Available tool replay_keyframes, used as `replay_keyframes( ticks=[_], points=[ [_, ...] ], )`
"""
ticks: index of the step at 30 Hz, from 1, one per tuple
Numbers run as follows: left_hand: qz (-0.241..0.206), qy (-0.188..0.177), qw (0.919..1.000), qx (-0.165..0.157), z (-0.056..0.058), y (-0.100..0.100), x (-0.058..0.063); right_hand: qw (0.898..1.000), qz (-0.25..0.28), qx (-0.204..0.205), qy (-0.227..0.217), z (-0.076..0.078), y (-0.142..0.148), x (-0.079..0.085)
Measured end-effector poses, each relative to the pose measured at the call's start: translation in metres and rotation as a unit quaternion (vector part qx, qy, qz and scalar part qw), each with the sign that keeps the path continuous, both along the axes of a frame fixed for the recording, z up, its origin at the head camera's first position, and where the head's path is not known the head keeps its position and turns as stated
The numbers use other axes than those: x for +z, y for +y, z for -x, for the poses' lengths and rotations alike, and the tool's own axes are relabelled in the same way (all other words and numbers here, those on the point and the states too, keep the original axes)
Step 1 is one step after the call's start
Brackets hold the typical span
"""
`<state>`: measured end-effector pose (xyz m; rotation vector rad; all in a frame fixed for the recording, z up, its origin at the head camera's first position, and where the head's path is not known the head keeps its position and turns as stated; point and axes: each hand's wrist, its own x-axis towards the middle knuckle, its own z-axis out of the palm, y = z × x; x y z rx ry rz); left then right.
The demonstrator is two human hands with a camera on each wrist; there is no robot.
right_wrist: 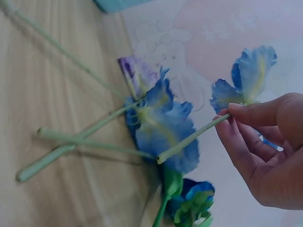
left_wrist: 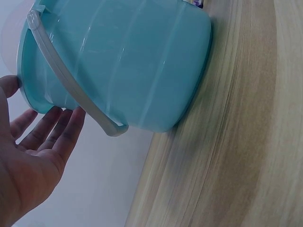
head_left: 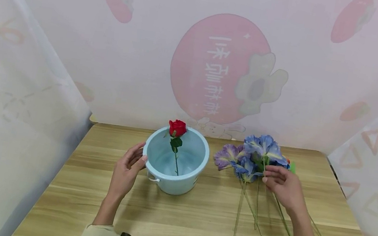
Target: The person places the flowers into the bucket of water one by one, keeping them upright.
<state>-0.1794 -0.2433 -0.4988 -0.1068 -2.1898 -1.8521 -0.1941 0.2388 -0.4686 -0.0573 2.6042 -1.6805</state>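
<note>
A light blue bucket point(head_left: 173, 185) stands on the table, with a single red rose point(head_left: 177, 128) leaning inside it. At the bucket's left rim, my left hand point(head_left: 125, 173) holds on, thumb at the rim and fingertips against the outer wall. The bucket's pale handle point(left_wrist: 71, 85) hangs down beside those fingers. Over on the right, my right hand point(head_left: 285, 187) pinches the green stem point(right_wrist: 189, 140) of a blue artificial iris point(right_wrist: 255, 75) between thumb and fingers, its bloom raised above the other flowers. Below lie more blue irises point(right_wrist: 165, 127) and a purple iris point(head_left: 226, 156).
Several long green stems point(head_left: 237, 219) point toward the table's front edge. A darker blue flower with green leaves point(right_wrist: 196, 198) lies by the irises. Behind the wooden table point(head_left: 188, 224) rises a printed pale backdrop point(head_left: 138, 65), with side panels left and right.
</note>
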Motion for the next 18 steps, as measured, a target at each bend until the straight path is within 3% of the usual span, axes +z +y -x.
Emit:
replay_keyframes(
  ticks=[18],
  points=[
    [-0.003,0.002,1.0000,0.001,0.000,0.000,-0.001,0.996,0.059,-0.020,0.057,0.007,-0.033,0.046]
  ],
)
